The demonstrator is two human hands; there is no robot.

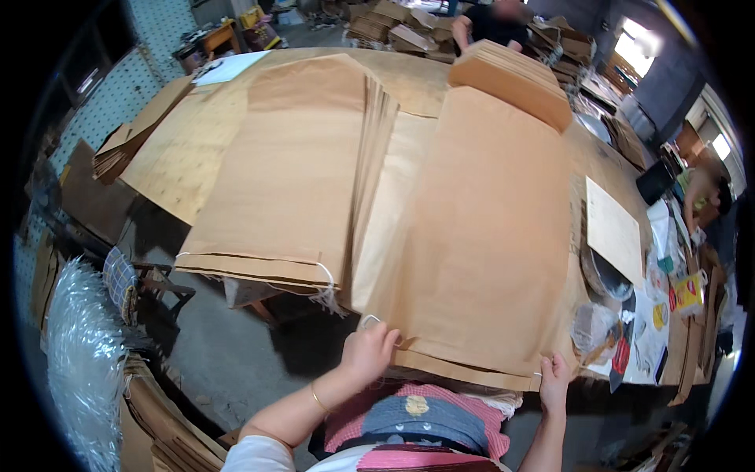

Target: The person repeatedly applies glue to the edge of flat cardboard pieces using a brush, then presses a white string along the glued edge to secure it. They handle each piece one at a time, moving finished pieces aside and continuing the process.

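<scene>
A long brown paper sack [480,236] lies flat on the wooden table [185,161], its near end hanging over the front edge. My left hand [370,352] pinches the sack's near left corner, where a white string loop shows. My right hand [554,376] grips the near right corner. To the left lies a stack of similar brown sacks [287,169], with white string trailing from its stitched near end.
A folded pile of brown paper [511,79] sits at the far end, with another person behind it. Cardboard sheets [130,138] lean at the table's left edge. A pale sheet, bowls and small packets [629,267] crowd the right side. Clear plastic wrap [79,354] stands lower left.
</scene>
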